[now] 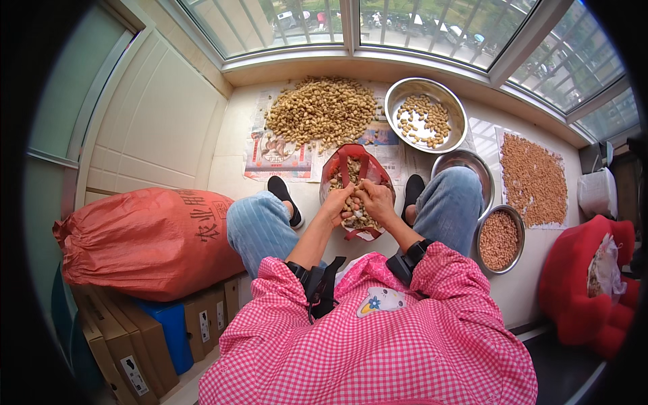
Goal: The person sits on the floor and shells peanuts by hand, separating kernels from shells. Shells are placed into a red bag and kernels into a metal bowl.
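My left hand [338,205] and my right hand [376,200] meet over an open red bag [388,181] between my feet. Their fingertips come together on what looks like a peanut, mostly hidden by the fingers. More peanuts appear to lie in the curl of my left hand. Broken peanut shells [362,221] fill the bag, and its red strap handle [345,169] stands up behind my fingers. Beyond the bag, a heap of unshelled peanuts [321,111] is spread on newspaper [279,169]. A steel basin [458,119] to its right holds some unshelled peanuts.
By my right knee are another steel basin [487,177] and a steel bowl of shelled kernels [498,240]. More kernels [534,182] cover a sheet farther right. A red plush seat [572,283] stands at right. An orange woven sack [147,243] rests on cardboard boxes [126,349] at left.
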Demonstrator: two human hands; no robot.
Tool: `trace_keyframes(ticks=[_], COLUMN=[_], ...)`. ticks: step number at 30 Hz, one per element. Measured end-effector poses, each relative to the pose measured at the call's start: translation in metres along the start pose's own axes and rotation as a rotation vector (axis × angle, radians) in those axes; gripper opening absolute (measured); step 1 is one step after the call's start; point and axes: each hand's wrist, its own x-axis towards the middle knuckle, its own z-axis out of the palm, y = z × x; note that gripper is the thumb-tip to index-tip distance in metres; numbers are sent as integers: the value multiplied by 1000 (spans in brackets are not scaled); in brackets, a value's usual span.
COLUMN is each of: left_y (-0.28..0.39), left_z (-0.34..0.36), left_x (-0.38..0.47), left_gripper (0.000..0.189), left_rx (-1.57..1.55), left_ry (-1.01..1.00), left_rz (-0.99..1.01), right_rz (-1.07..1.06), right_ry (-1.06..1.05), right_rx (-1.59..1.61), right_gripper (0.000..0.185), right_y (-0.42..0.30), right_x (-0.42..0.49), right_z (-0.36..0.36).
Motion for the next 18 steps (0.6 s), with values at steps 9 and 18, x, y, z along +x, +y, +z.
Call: trace_keyframes(ticks=[9, 18], left_y=[-5, -1], left_z=[-6, -1], left_x=[2, -2], left_gripper=[30, 23], left_rx=[-73, -148], left_ry=[-75, -91], left_rz=[41, 70], right_rz=[169, 284], right_ry=[-69, -86], right_rx=[675, 826], right_gripper=[9, 11], right_y=[10, 5], right_x=[3, 5], right_z=[9, 0])
